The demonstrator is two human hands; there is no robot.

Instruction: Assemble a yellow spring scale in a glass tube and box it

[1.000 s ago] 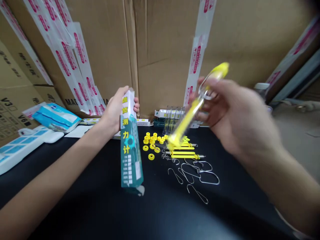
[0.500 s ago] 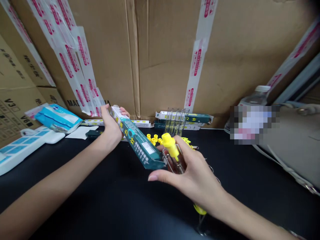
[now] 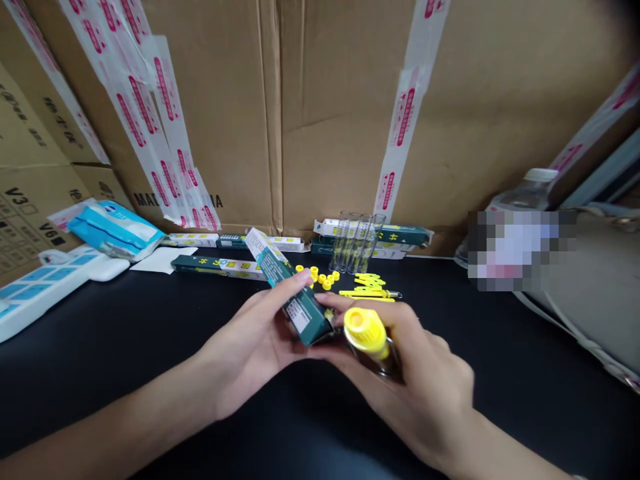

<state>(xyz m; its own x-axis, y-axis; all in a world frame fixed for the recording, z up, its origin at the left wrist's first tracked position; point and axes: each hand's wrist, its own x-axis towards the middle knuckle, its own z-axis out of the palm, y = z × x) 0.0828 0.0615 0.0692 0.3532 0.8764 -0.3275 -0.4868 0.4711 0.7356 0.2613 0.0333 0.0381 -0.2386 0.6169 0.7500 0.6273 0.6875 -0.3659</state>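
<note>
My left hand (image 3: 253, 340) is closed around the lower part of a slim green and white box (image 3: 302, 312). The box tilts, its near end toward my right hand. My right hand (image 3: 425, 383) is wrapped round a tubular spring scale with a yellow cap (image 3: 367, 331); the rest of its body is mostly hidden by the fingers. The right thumb and index finger also reach the box's near end, where a flap seems to stand out. Whether they pinch that flap is hard to see. Behind the hands lie small yellow caps (image 3: 325, 279) and flat yellow pieces (image 3: 369, 281).
Several clear tubes (image 3: 354, 243) stand upright before stacked boxes (image 3: 403, 235). Another green box (image 3: 213, 266) lies on the black table. A blue packet (image 3: 114, 230) and a white power strip (image 3: 55, 283) are at left, a bottle (image 3: 525, 193) and bag (image 3: 600, 273) at right. Cardboard (image 3: 335, 133) walls the back.
My left hand has slid from the box's far end down to its near part. The right thumb and index finger have come to the box's end, the spring scale still in that hand.
</note>
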